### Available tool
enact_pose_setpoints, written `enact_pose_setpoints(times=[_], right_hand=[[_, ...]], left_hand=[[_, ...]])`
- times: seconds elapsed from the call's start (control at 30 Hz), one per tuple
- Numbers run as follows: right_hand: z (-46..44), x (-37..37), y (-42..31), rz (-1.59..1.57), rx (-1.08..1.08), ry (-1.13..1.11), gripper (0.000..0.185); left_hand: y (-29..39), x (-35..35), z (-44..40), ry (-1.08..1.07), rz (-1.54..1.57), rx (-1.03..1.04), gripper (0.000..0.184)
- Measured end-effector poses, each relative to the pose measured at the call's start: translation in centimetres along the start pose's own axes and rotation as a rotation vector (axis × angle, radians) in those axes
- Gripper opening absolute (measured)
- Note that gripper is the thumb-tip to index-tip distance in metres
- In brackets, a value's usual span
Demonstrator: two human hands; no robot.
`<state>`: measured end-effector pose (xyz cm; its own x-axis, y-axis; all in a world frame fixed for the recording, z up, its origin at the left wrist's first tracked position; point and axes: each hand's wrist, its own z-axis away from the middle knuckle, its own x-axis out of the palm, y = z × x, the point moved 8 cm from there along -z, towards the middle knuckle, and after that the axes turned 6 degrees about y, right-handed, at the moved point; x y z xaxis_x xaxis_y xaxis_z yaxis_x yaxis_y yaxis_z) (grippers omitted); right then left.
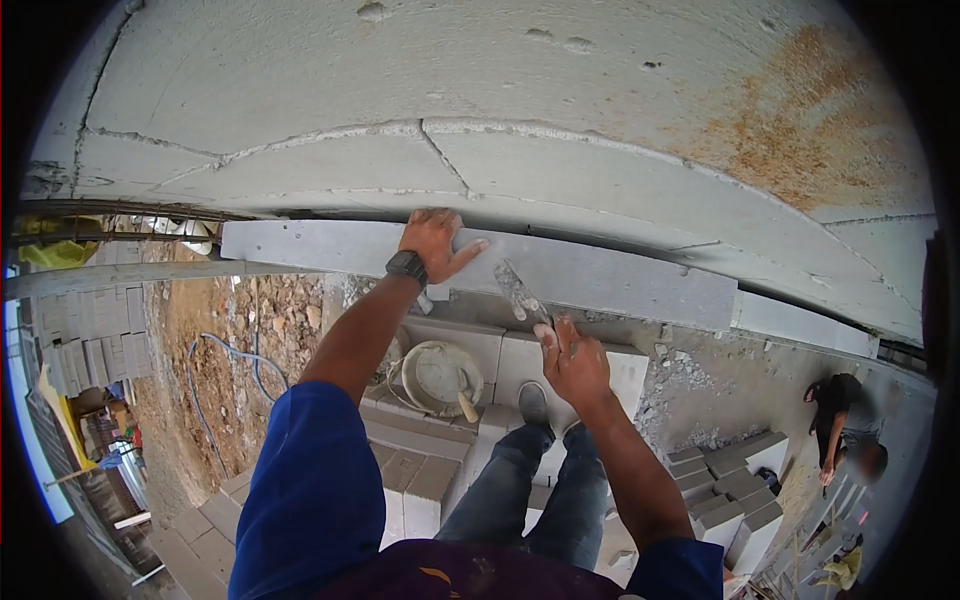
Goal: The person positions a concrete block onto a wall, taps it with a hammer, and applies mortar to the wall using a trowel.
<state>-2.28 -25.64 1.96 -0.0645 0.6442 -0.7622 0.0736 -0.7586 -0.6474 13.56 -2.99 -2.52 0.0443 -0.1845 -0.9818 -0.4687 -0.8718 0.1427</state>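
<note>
My left hand, with a dark watch at its wrist, lies flat on a long light-grey block. Its fingers reach over the far edge and the thumb points right. In my right hand is a small trowel, its narrow blade caked with mortar. The blade tip is at the near edge of the block, right of my left hand; contact is hard to tell. Below, a bucket of grey mortar stands on blocks, with a wooden-handled tool at its rim.
A grey concrete surface rises just beyond the blocks. I stand on stacked blocks. More blocks are piled at lower right, near a crouching person. Rubble and a blue hose lie on the ground at left.
</note>
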Motion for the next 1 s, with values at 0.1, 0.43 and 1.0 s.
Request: enact_pose_setpoints(times=[0.1, 0.43, 1.0], right_hand=[[-1.5, 0.2, -0.5, 0.023, 0.082, -0.183, 0.032], [1.8, -0.3, 3.0, -0.106, 0.207, -0.107, 0.042], [32.6, -8.4, 31.4, -0.447, 1.385, 0.129, 0.030]], left_hand=[[-0.2, -0.4, -0.6, 0.012, -0.009, -0.002, 0.065], [0.3, -0.1, 0.0, 0.033, -0.031, 0.026, 0.059], [-0.3, 1.2, 0.5, 0.088, 0.090, 0.141, 0.039]])
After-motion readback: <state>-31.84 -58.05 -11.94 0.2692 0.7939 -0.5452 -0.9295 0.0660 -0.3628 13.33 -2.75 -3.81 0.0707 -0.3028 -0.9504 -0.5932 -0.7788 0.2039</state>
